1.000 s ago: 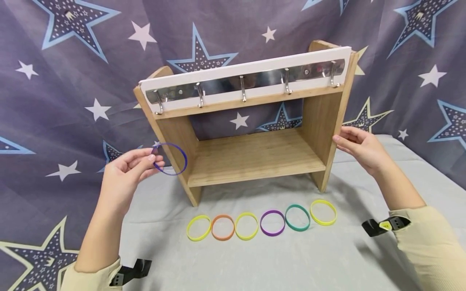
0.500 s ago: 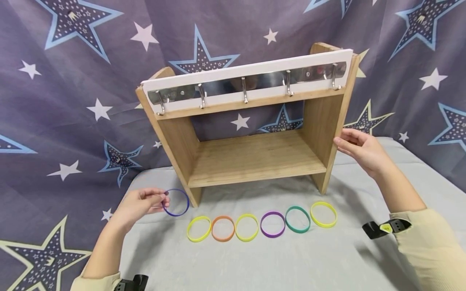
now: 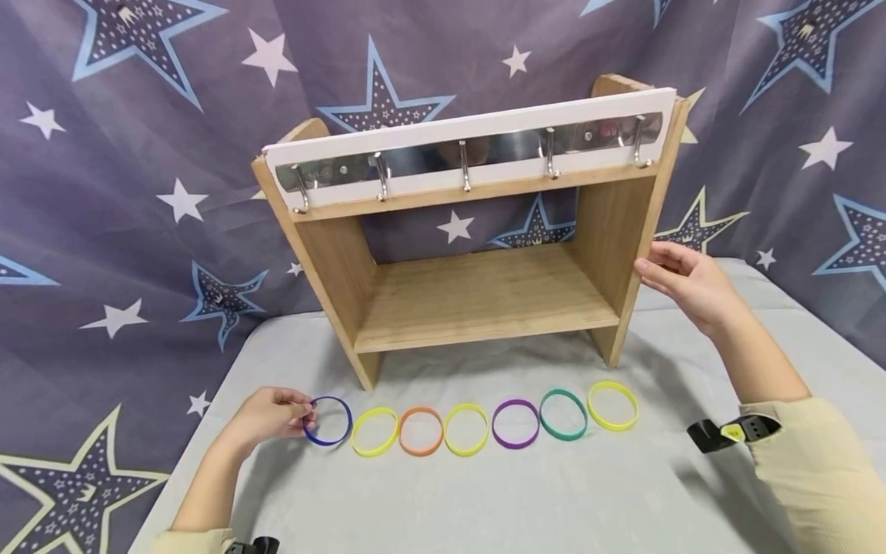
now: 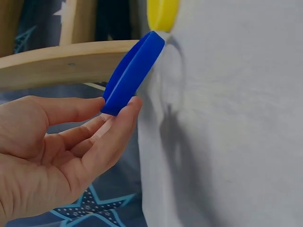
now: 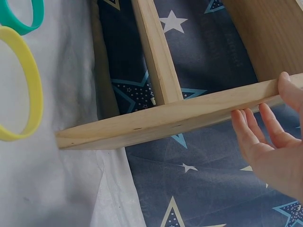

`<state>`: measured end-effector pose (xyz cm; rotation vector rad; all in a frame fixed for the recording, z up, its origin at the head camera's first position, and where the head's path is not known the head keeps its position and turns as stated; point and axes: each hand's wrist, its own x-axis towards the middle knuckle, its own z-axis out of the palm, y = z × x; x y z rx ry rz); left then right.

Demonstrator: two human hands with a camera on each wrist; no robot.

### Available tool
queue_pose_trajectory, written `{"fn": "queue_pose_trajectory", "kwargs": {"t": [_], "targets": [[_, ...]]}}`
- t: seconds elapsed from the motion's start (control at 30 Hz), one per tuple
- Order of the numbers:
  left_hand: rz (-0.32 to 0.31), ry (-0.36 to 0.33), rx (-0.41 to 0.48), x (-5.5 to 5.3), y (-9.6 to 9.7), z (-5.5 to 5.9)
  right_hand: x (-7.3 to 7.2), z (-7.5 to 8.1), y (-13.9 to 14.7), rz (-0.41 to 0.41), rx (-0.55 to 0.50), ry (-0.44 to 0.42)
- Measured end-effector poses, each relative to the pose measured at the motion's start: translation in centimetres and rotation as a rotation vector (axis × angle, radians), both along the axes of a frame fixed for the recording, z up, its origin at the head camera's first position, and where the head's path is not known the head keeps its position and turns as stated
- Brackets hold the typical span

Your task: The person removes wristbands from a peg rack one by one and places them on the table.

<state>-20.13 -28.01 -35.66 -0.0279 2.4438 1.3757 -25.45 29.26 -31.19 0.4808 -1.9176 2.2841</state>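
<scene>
My left hand pinches a blue wristband between thumb and fingers at the left end of a row of wristbands. In the left wrist view the band is tilted, its far edge close to a yellow wristband. My right hand grips the right side panel of a wooden rack, thumb on the front edge and fingertips on the outer face. Across the rack's top runs a white board with a metal hook rail bearing several hooks.
Rightward from the blue band lie yellow, orange, yellow, purple, green and yellow wristbands on the grey cloth. A star-patterned curtain hangs behind the rack.
My left hand has come down from beside the rack's left panel with the blue wristband, bringing it to the left end of the row. The right hand keeps its place on the rack.
</scene>
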Motion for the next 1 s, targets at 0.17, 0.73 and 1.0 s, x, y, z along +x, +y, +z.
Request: {"fn": "queue_pose_trajectory", "kwargs": {"t": [0.17,0.73,1.0], "targets": [[0.005,0.01,-0.077,0.1,0.3,-0.4,0.0,0.4,0.1,-0.01,-0.002,-0.002],[-0.041,0.155,-0.534,0.3,0.8,0.7,0.4,0.5,0.3,-0.044,0.033,-0.069],[-0.124,0.272,-0.669,0.0,0.8,3.3,1.8,-0.2,0.5,-0.272,0.456,0.068]]}}
